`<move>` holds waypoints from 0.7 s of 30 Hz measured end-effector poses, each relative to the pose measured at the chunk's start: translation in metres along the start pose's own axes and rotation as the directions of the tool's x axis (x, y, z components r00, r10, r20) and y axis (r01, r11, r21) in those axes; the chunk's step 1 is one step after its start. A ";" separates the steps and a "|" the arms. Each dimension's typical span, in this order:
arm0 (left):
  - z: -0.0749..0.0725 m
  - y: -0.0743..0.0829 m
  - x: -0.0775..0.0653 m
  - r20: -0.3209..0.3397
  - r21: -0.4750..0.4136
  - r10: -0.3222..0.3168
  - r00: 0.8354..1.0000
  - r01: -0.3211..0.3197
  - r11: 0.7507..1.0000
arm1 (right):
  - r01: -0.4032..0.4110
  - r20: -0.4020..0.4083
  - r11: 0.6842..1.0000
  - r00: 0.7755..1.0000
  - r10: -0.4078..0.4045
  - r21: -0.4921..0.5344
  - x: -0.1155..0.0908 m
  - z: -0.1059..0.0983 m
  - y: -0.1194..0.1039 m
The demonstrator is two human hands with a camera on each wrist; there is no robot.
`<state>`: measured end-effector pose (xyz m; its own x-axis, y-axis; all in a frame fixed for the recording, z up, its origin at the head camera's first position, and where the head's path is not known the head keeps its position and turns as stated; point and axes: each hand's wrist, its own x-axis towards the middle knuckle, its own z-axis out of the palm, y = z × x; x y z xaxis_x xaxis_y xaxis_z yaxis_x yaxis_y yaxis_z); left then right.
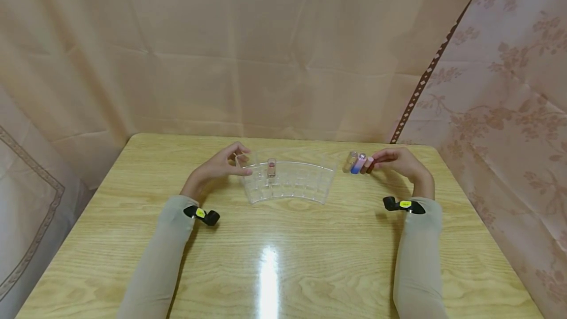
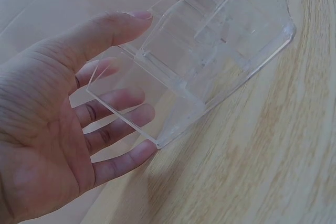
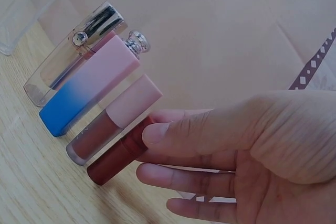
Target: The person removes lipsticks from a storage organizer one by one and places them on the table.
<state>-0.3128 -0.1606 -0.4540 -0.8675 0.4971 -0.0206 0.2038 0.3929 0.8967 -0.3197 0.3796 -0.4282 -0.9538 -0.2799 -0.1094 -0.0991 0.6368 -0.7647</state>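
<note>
A clear, curved, tiered lipstick organizer (image 1: 288,181) stands on the table between the hands. My left hand (image 1: 223,161) holds its left end, thumb on one side and fingers behind the see-through end panel (image 2: 128,90). One pink lip tube (image 1: 271,168) stands upright in a back slot of the organizer. To the right, my right hand (image 1: 396,161) pinches the top of a dark red lipstick (image 3: 118,156) between thumb and forefinger. Beside that stand a lip gloss with a pink cap (image 3: 134,100), a pink-and-blue lipstick (image 3: 89,85) and a clear gold-toned lip gloss (image 3: 68,59), all upright in a row.
The wood-grain table (image 1: 310,260) ends at a beige curtain (image 1: 266,63) behind, with a flowered cloth (image 1: 522,87) at the right. Each wrist wears a small black camera, the left one (image 1: 201,214) and the right one (image 1: 404,205).
</note>
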 end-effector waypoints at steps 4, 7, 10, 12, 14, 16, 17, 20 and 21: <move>0.000 0.000 0.000 -0.002 -0.014 -0.006 1.000 0.006 1.000 | -0.001 0.004 1.000 1.000 0.001 -0.004 0.001 -0.001 0.001; 0.000 0.001 0.000 -0.005 -0.020 -0.012 1.000 0.012 1.000 | 0.001 0.000 1.000 1.000 -0.001 -0.001 -0.001 -0.001 -0.002; 0.000 0.001 0.001 -0.004 -0.012 -0.010 1.000 0.010 1.000 | 0.007 -0.005 1.000 1.000 -0.007 0.008 -0.003 0.000 -0.003; 0.000 0.001 0.001 -0.002 -0.008 -0.006 1.000 0.006 1.000 | 0.012 -0.002 1.000 1.000 -0.012 0.014 -0.003 0.000 -0.004; -0.001 0.001 0.002 -0.001 -0.007 -0.004 1.000 0.004 1.000 | 0.014 -0.002 1.000 1.000 -0.014 0.021 -0.004 0.000 -0.004; -0.001 0.000 0.003 0.001 -0.002 -0.004 1.000 0.004 1.000 | 0.010 -0.002 1.000 1.000 -0.010 0.017 -0.004 0.000 -0.004; -0.001 0.000 0.003 0.000 -0.003 -0.007 1.000 0.007 1.000 | 0.007 -0.002 1.000 1.000 -0.007 0.011 -0.004 -0.001 -0.003; -0.001 -0.001 0.004 -0.001 0.000 -0.009 1.000 0.009 1.000 | -0.008 -0.006 1.000 1.000 0.008 0.003 -0.004 -0.001 -0.003; -0.001 -0.002 0.004 0.000 0.001 -0.008 1.000 0.008 1.000 | -0.004 -0.003 1.000 1.000 0.004 -0.002 -0.004 -0.001 -0.003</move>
<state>-0.3169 -0.1603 -0.4551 -0.8692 0.4936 -0.0276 0.1974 0.3976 0.8961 -0.3161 0.3794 -0.4243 -0.9552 -0.2746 -0.1107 -0.0956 0.6398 -0.7626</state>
